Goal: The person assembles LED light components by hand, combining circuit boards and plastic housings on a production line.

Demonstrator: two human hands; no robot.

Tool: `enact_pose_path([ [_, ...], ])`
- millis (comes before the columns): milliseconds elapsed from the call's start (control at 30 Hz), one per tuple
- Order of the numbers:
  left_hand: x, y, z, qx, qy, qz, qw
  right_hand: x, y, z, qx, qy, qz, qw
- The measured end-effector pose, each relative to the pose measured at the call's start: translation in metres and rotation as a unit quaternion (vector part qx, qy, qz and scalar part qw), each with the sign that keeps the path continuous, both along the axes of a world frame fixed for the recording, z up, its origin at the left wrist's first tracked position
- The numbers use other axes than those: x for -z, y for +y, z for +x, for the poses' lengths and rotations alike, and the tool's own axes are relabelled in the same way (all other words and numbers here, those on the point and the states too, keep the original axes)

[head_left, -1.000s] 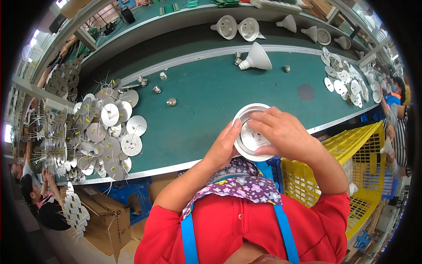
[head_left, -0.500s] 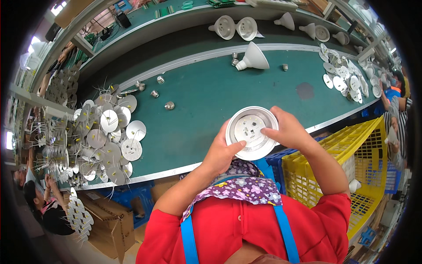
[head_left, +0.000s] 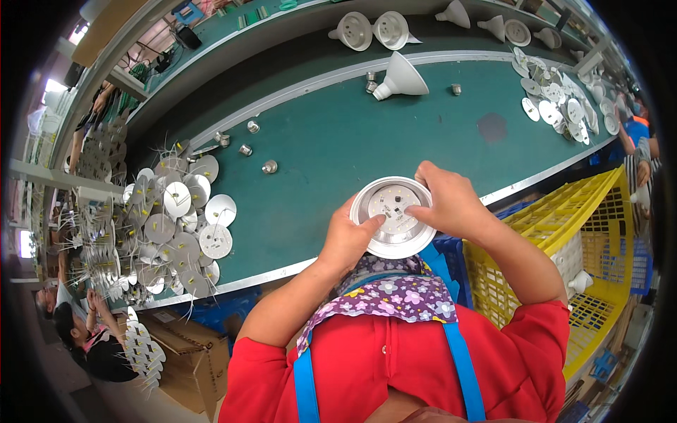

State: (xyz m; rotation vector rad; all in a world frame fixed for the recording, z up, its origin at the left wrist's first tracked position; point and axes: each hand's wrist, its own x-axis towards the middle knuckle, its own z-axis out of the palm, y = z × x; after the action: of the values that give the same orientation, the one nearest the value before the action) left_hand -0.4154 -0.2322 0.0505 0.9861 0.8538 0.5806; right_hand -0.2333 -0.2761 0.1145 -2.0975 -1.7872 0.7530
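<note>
Between my two hands is a white lamp housing (head_left: 393, 249), its wide round mouth facing up. A round white circuit board (head_left: 392, 204) with small components sits inside the mouth. My left hand (head_left: 350, 236) grips the left rim, its thumb resting on the board. From the right, my right hand (head_left: 451, 201) holds the other side, thumb also on the board and fingers around the rim. The undersides of the fingers are hidden behind the housing. It is held over the near edge of the green bench (head_left: 310, 204).
A heap of round boards with wires (head_left: 176, 225) lies at the left, another board pile (head_left: 557, 106) at the far right. Metal screw caps (head_left: 269, 166) and a lamp housing on its side (head_left: 402, 76) are on the bench. A yellow crate (head_left: 592, 247) stands beside me at right.
The view has shifted slightly. Both thumbs have slid further in on the board, and the housing appears tilted a little differently. Both hands still hold it.
</note>
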Motion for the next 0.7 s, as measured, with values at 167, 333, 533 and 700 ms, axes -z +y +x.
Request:
enact_pose_path([
  [167, -0.001, -0.002, 0.003, 0.005, 0.010, 0.015, 1.000, 0.003, -0.001, 0.002, -0.022, -0.019, 0.006, 1.000],
  [333, -0.002, -0.002, 0.003, 0.002, 0.021, 0.027, 0.999, 0.007, 0.000, 0.000, -0.017, -0.042, 0.016, 0.999],
  [533, 0.006, -0.001, -0.001, 0.024, 0.057, 0.087, 0.994, 0.014, 0.000, -0.003, -0.015, -0.057, 0.030, 0.998],
  [700, 0.005, 0.001, 0.001, 0.007, 0.045, 0.086, 0.995, 0.014, 0.001, -0.004, -0.010, -0.066, 0.042, 0.997],
])
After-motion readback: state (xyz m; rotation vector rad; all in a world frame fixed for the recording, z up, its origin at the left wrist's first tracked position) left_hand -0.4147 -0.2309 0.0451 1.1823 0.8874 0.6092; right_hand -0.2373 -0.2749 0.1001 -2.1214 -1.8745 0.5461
